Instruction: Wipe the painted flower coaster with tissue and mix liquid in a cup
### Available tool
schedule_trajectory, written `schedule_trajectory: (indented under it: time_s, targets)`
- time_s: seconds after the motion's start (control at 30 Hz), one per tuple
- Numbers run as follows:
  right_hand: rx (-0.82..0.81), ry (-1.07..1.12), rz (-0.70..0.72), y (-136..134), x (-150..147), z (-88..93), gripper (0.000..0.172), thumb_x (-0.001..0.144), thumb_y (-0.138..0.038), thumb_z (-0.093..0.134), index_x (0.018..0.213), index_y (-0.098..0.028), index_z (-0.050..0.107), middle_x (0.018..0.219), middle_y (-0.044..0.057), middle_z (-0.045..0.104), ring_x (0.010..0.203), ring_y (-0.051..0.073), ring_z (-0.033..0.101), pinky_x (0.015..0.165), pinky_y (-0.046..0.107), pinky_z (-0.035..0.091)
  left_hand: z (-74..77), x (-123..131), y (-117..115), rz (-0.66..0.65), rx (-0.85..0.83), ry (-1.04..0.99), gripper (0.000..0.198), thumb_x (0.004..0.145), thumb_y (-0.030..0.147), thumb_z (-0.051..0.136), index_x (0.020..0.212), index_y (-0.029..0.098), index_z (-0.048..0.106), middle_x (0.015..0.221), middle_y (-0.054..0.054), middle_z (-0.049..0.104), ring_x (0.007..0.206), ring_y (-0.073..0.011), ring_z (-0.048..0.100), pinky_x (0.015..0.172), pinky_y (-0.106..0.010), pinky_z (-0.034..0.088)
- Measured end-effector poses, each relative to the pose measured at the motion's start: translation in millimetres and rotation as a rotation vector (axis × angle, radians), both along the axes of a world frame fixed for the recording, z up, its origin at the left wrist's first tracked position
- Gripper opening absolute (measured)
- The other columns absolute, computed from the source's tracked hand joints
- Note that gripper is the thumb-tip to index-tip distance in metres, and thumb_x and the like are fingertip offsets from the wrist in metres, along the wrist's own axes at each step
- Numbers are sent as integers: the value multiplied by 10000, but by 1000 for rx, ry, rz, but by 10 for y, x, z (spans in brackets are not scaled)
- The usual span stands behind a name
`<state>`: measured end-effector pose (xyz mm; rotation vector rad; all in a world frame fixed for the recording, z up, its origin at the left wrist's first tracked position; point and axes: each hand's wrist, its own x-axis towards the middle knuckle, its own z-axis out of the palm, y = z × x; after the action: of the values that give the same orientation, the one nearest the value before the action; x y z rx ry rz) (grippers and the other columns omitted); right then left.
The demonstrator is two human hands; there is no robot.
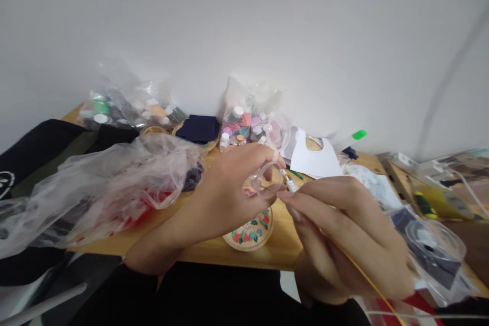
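Note:
My left hand (233, 183) is closed around a small clear plastic round case (269, 164), its hinged lid standing up. Close beside it, my right hand (344, 234) has thumb and fingers pinched together at the case's edge. A yellow thread (364, 272) runs from under the right hand's fingers to the bottom right. The pinched tips are blurred, so anything tiny between them cannot be made out. Beneath the hands lies an embroidery hoop (250, 234) with red and green fruit and leaf designs, partly covered by the left hand.
Along the wall stand clear bags of small jars (240, 122). A crumpled clear plastic bag (126, 178) lies at left, with dark blue folded cloth (198, 129) behind. White cut paper (315, 155), a green-capped pen (357, 136) and a bagged item (431, 249) are at right.

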<state>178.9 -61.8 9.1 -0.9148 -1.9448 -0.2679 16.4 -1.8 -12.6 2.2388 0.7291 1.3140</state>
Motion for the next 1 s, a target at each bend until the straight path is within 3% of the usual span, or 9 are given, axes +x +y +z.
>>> schedule_trajectory:
  time_s: [0.2, 0.4, 0.57, 0.7, 0.83, 1.0]
  targets:
    - [18, 65, -39, -8, -43, -38, 200, 812, 27, 657, 921, -132, 707, 807, 69, 697, 704, 166, 633, 570, 317, 489, 19, -7, -3, 11, 15, 4, 177, 816, 48, 620, 864, 210, 566, 778, 35, 628, 736, -125, 617, 719, -259, 506]
    - [47, 69, -106, -7, -65, -40, 216, 812, 22, 662, 934, -149, 708, 804, 63, 692, 707, 171, 636, 572, 320, 491, 10, -1, -4, 31, 2, 9, 150, 838, 117, 625, 898, 244, 570, 782, 47, 651, 737, -141, 637, 730, -287, 529]
    - [-5, 48, 0, 0, -20, -19, 202, 814, 27, 645, 928, -128, 705, 817, 63, 708, 686, 151, 621, 559, 306, 485, 42, 9, -9, 33, 2, -5, 177, 829, 62, 589, 838, 237, 564, 751, 56, 637, 711, -125, 627, 714, -271, 528]
    - [19, 40, -37, -1, -1, -7, 177, 819, 24, 642, 916, -108, 711, 799, 80, 700, 713, 163, 633, 568, 306, 495, 27, -2, -11, 46, 22, -1, 148, 834, 99, 644, 895, 221, 586, 790, 42, 650, 753, -126, 634, 732, -268, 524]
    - [-42, -4, 34, -12, 15, 2, 207, 828, 37, 623, 945, -107, 714, 839, 78, 721, 707, 143, 626, 570, 294, 507, -3, -11, -12, 71, 11, 13, 161, 845, 109, 640, 945, 225, 590, 844, 36, 663, 796, -132, 642, 751, -279, 528]
    - [25, 43, -99, -4, 6, -28, 169, 828, -5, 672, 953, -112, 709, 811, 76, 712, 728, 171, 636, 580, 315, 490, -16, -17, -4, 39, -18, 19, 186, 873, 100, 606, 998, 234, 576, 934, 6, 665, 886, -162, 647, 783, -304, 540]
